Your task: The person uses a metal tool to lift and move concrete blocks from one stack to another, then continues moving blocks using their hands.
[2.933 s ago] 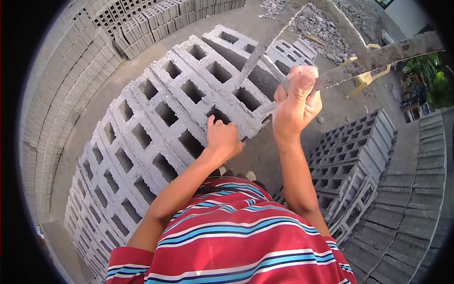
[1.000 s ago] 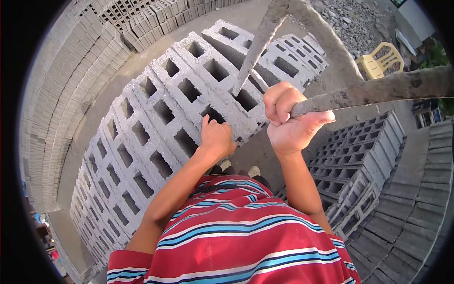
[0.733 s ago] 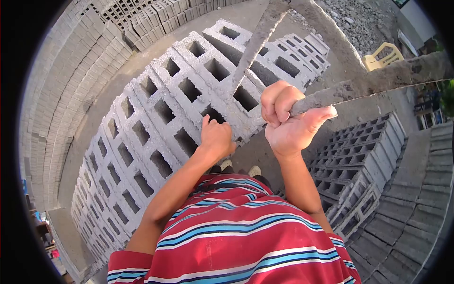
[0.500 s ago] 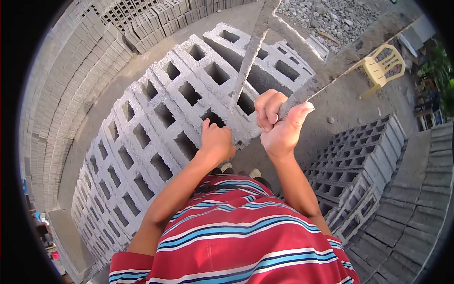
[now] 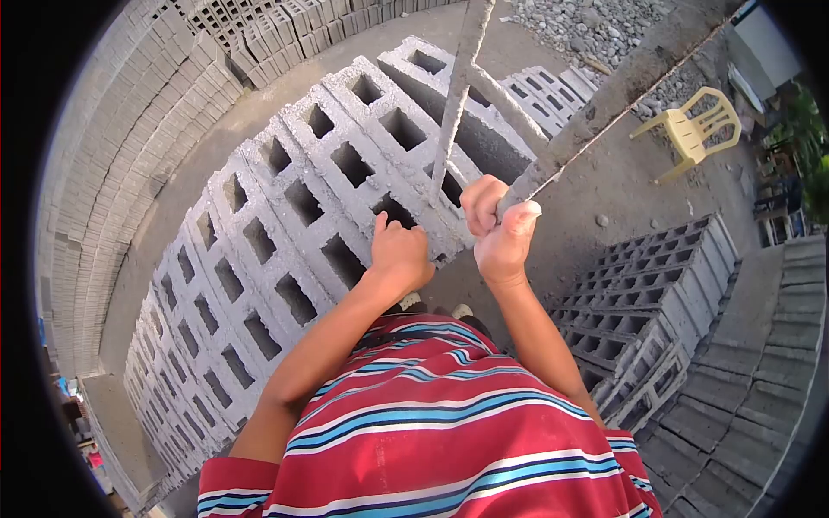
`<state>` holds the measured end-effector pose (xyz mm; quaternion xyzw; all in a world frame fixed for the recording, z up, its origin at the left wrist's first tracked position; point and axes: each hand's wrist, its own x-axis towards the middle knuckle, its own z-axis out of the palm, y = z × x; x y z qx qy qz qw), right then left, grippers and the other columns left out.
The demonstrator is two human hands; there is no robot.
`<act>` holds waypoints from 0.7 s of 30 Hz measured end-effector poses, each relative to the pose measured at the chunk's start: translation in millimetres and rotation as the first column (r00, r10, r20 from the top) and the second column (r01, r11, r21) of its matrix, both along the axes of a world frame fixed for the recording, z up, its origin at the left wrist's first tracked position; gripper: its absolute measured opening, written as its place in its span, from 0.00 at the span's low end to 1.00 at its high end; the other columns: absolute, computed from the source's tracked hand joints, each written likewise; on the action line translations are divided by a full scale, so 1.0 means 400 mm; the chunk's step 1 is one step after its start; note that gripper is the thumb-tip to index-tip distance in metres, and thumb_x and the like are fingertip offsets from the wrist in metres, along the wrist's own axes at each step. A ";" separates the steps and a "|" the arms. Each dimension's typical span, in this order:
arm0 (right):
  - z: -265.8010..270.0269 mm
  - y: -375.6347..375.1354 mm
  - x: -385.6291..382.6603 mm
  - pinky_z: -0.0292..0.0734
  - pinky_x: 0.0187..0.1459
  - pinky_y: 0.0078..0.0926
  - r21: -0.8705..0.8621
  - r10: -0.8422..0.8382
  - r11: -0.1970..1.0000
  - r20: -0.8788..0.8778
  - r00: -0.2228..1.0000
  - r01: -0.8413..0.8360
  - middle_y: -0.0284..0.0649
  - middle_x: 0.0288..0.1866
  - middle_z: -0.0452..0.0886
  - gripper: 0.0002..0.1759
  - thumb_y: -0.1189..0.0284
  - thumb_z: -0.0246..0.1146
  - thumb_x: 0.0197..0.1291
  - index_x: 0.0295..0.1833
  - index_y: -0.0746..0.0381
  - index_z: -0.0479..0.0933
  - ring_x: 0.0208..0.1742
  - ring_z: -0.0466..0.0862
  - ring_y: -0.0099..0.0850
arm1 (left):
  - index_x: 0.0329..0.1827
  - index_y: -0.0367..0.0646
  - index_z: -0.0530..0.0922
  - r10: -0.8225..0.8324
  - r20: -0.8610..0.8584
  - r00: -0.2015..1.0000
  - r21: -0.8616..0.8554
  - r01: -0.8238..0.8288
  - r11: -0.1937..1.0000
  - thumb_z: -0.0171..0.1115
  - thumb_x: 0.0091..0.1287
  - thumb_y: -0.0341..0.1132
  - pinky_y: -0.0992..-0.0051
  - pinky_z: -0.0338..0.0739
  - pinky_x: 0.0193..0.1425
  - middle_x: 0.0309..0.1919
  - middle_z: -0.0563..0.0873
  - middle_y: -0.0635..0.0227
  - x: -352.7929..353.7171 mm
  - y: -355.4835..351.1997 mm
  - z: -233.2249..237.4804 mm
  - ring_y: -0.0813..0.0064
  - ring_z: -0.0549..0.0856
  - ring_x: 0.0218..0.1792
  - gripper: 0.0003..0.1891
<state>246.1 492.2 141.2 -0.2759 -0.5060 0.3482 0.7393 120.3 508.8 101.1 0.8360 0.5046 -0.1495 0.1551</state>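
Observation:
My left hand [image 5: 402,255] is closed on the near end of a hollow concrete block [image 5: 356,219] in a long row of blocks. Its fingertips curl at the edge of a dark core hole; their undersides are hidden. To the right, my right hand [image 5: 501,228] wraps round the lower end of a cement-crusted bar [image 5: 604,104], thumb along its near side. The bar slants up and away to the upper right. Thinner crusted struts [image 5: 456,95] stand left of it, their lower end over the end blocks. How they join the bar is out of frame.
Stacked blocks [image 5: 129,164] curve along the left and back. A lower block stack [image 5: 639,293] stands right of my body, beside grey slabs [image 5: 743,363]. Beyond are a yellow plastic chair [image 5: 691,134] and a gravel heap [image 5: 596,30]. My shoes [image 5: 462,311] show below the row.
The bar and my right hand have shifted slightly left, and the struts appear at a different angle. My left hand stays at the same block.

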 end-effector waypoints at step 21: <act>-0.003 0.052 -0.021 0.46 0.18 0.18 -0.069 0.043 0.997 0.102 0.994 -0.036 0.36 0.19 0.62 0.34 0.40 0.39 0.62 0.19 0.59 0.56 0.18 0.54 0.20 | 0.41 0.36 0.77 -0.006 -0.004 1.000 0.015 0.006 1.000 0.64 0.49 0.47 0.61 0.51 0.69 0.34 0.82 0.56 0.004 0.006 0.003 0.62 0.78 0.46 0.24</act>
